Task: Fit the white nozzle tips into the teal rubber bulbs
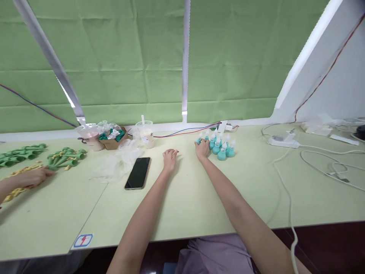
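Note:
My right hand [202, 148] is at the left edge of a cluster of small turquoise candle-shaped pieces [221, 153], its fingers bent around one of them. Each piece has a rounded turquoise base and a whitish, flame-like pointed tip, and they stand upright close together. The hand partly hides the pieces on the left. My left hand [170, 159] rests on the table to the left of the cluster, fingers loosely bent and thumb apart, with nothing visible in it. A black phone [138, 173] lies to its left.
Crumpled clear plastic [119, 160], a cardboard box [113, 141] and two drink cups [146, 135] [91, 137] stand left. Another person's hand [35, 177] is among green horn-shaped pieces [67, 158] and yellow bits. A power strip [284, 140] and white cables [289, 194] lie right.

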`<state>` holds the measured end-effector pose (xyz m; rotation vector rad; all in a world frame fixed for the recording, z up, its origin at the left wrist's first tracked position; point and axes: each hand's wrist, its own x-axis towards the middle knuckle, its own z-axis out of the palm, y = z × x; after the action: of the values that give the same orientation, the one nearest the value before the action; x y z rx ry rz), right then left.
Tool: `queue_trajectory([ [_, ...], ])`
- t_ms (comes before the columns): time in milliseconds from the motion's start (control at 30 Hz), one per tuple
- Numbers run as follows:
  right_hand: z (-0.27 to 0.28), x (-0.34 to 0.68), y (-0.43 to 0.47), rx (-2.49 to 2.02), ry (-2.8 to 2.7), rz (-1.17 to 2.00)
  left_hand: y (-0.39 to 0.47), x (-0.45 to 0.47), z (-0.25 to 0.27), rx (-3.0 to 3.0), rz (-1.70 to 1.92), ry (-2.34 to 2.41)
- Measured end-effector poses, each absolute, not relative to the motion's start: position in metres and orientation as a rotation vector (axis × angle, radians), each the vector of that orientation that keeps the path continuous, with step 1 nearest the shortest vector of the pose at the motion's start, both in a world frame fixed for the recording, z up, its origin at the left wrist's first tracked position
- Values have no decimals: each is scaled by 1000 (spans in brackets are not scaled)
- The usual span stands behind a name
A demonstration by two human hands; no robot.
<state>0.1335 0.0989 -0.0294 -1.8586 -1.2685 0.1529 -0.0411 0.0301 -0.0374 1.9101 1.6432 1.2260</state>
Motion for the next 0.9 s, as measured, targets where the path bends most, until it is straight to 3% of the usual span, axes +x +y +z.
queue_trajectory([
  [900,-29,138,106,-1844,-1277,51,32,-39,-38,1946,1162,1614],
])
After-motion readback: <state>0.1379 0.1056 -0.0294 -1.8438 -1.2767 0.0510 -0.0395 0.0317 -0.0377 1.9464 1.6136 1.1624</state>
